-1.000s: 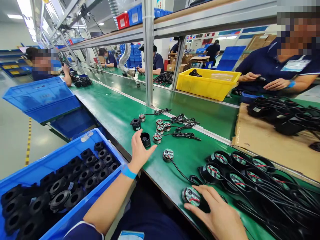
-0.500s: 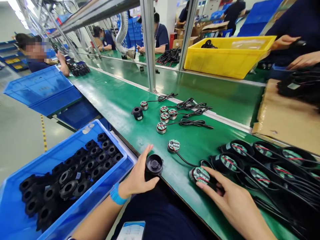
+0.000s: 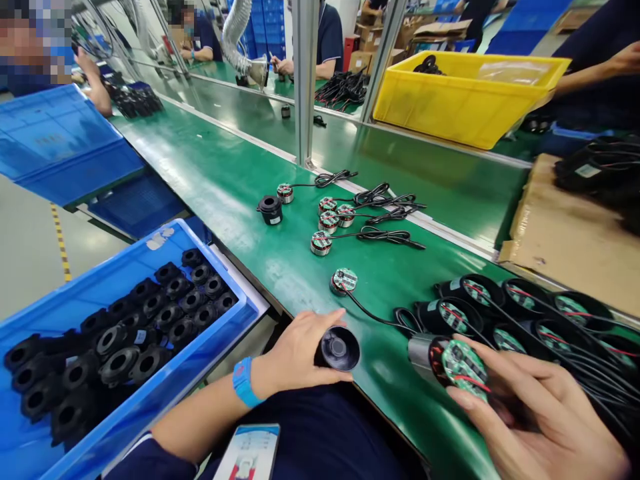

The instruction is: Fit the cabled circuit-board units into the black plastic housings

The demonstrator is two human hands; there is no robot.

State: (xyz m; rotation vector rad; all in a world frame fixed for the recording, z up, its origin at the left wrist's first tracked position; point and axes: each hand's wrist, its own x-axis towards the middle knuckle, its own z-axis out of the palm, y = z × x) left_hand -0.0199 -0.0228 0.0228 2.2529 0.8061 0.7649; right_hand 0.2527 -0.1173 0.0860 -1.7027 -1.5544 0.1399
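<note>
My left hand grips a round black plastic housing at the near edge of the green belt, its open face turned toward my right hand. My right hand holds a wound coil unit with a green circuit board, lifted off the belt and tilted, its black cable trailing away. Another coil unit lies on the belt just beyond my left hand. Further out, several coil units with bundled cables and one black housing rest on the belt.
A blue bin of black housings stands at my left. Assembled black units with boards lie in rows at right. A cardboard sheet, a yellow bin and a metal post lie beyond. Other people work across and down the line.
My left hand brought the black housing from mid-belt back to the near edge and turned it sideways. My right hand lifted the coil unit off the belt. The view tipped downward.
</note>
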